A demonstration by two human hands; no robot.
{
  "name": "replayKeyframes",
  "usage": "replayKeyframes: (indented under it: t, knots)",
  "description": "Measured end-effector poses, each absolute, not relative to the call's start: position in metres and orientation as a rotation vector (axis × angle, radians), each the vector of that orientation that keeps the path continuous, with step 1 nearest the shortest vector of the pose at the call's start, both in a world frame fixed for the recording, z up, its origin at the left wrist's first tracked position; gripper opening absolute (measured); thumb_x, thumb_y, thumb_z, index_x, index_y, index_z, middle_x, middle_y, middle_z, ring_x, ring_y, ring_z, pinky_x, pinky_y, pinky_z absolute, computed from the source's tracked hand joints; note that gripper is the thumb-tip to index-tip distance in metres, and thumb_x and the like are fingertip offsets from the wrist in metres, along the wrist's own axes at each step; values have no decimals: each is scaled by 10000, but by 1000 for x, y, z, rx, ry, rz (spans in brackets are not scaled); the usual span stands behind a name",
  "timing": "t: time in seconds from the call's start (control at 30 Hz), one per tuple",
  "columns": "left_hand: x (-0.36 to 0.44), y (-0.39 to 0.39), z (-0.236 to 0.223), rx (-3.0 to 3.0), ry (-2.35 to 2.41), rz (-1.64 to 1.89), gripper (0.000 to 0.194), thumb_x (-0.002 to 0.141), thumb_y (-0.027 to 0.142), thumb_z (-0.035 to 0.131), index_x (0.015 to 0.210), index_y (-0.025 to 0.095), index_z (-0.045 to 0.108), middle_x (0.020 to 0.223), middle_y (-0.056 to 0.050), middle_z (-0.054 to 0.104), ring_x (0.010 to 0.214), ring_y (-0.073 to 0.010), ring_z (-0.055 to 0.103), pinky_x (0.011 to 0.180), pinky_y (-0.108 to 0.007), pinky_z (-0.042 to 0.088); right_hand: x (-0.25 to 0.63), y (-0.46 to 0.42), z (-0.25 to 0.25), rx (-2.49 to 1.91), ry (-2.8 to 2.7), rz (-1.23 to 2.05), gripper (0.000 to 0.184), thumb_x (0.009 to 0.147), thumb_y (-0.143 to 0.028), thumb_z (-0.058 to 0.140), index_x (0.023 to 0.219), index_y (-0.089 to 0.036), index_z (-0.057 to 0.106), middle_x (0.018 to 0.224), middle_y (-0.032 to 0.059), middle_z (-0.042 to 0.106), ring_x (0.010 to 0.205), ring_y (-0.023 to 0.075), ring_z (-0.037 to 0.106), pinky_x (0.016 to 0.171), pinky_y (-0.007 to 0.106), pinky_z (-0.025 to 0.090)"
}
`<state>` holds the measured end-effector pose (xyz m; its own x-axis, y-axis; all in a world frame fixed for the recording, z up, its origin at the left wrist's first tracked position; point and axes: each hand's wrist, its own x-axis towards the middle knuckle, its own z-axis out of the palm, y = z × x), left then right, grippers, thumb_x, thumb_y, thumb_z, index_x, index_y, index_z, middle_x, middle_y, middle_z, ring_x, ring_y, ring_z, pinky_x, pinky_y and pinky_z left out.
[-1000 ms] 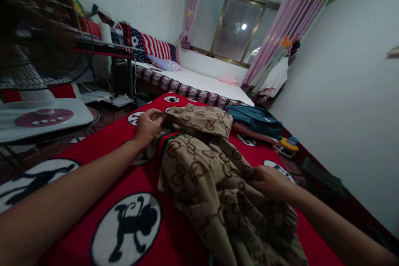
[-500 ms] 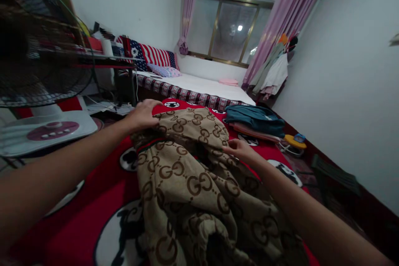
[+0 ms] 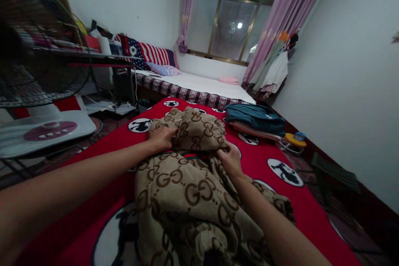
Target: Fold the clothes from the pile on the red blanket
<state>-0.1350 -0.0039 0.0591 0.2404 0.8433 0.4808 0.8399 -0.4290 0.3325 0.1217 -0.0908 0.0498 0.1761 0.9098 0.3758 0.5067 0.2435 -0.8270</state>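
Note:
A tan garment (image 3: 187, 187) printed with brown interlocking letters lies bunched on a red blanket (image 3: 109, 166) with white cartoon circles. Its hood end is folded over at the far side. My left hand (image 3: 162, 138) grips the left side of that folded part, fingers curled into the cloth. At the right side of the fold, my right hand (image 3: 230, 158) pinches the fabric, fingers closed. A red and green stripe shows between the two hands.
Folded teal clothes (image 3: 255, 118) lie on the blanket's far right, with a yellow object (image 3: 293, 139) beside them. A standing fan (image 3: 37, 70) is at the left. A bed (image 3: 199, 83) sits under the window, and clothes hang at the pink curtain (image 3: 274, 70).
Both hands have drawn back toward me and closer together. The far part of the garment is now folded over into a compact bundle.

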Motion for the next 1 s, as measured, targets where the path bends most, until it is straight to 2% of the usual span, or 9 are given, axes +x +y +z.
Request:
replayKeyframes:
  t: [0.17, 0.27, 0.3, 0.43, 0.53, 0.63, 0.77, 0.87, 1.0]
  knots:
    - [-124, 30, 142, 2783, 1501, 941, 370, 795, 275, 608, 1151, 174, 618, 1120, -78, 596, 1080, -295, 571, 939, -444, 424, 127, -106, 94, -1286, -1114, 211, 515, 730, -348, 526, 1191, -117, 532, 1173, 153, 643, 1063, 235, 620, 929, 360, 491]
    - [-125, 65, 194, 2913, 1566, 1157, 486, 977, 279, 238, 1276, -28, 465, 1292, -126, 435, 1300, -321, 367, 991, -525, 304, 132, -99, 109, -1261, -936, 198, 645, 754, -364, 516, 1329, -117, 362, 1267, 167, 578, 1118, 213, 598, 963, 344, 481]
    - [-126, 75, 202, 2902, 1657, 1171, 479, 981, 252, 229, 1295, -41, 441, 1342, -149, 398, 1326, -334, 321, 1002, -549, 282, 136, -97, 109, -1287, -922, 250, 686, 761, -384, 528, 1361, -129, 316, 1297, 164, 558, 1145, 212, 585, 975, 343, 477]
    - [-131, 83, 175, 2888, 1811, 1020, 408, 828, 161, 618, 1216, 50, 561, 1529, -222, 224, 1374, -391, 218, 1071, -626, 179, 165, -98, 84, -1564, -1015, 468, 811, 719, -500, 628, 1398, -192, 308, 1357, 156, 514, 1187, 257, 559, 992, 395, 470]
    - [-131, 54, 130, 2926, 1669, 1031, 239, 796, 141, 619, 1027, 99, 664, 1479, -172, 354, 1356, -351, 289, 1097, -545, 232, 192, -117, 57, -1724, -1197, 587, 860, 692, -605, 632, 1384, -176, 357, 1318, 183, 539, 1147, 291, 585, 950, 426, 493]
    - [-128, 4, 101, 2892, 1343, 1156, 276, 855, 208, 547, 1109, 184, 651, 1398, -108, 458, 1305, -278, 389, 1089, -461, 303, 207, -138, 41, -1793, -1435, 678, 826, 679, -623, 645, 1334, -169, 430, 1244, 165, 602, 1136, 296, 595, 982, 447, 466]
    - [-116, -54, 89, 2973, 746, 761, 600, 871, 429, 565, 1426, 279, 394, 1540, -64, 302, 1345, -251, 375, 1092, -377, 320, 203, -150, 42, -1772, -1675, 660, 816, 677, -587, 678, 1350, -192, 435, 1348, 139, 552, 1244, 288, 521, 1075, 449, 380]
    - [-110, -68, 86, 2986, 639, 340, 819, 805, 495, 631, 1500, 303, 242, 1482, -75, 413, 1263, -253, 477, 1005, -320, 388, 196, -151, 48, -1763, -1788, 695, 815, 697, -546, 676, 1372, -165, 422, 1377, 150, 529, 1257, 287, 510, 1069, 436, 387]
    - [-125, -65, 98, 2997, 767, 34, 391, 794, 254, 623, 1180, 311, 649, 1083, -12, 693, 975, -203, 623, 781, -245, 436, 204, -160, 54, -1821, -1790, 575, 728, 662, -451, 705, 1289, -134, 516, 1311, 163, 582, 1225, 314, 533, 1050, 444, 396]
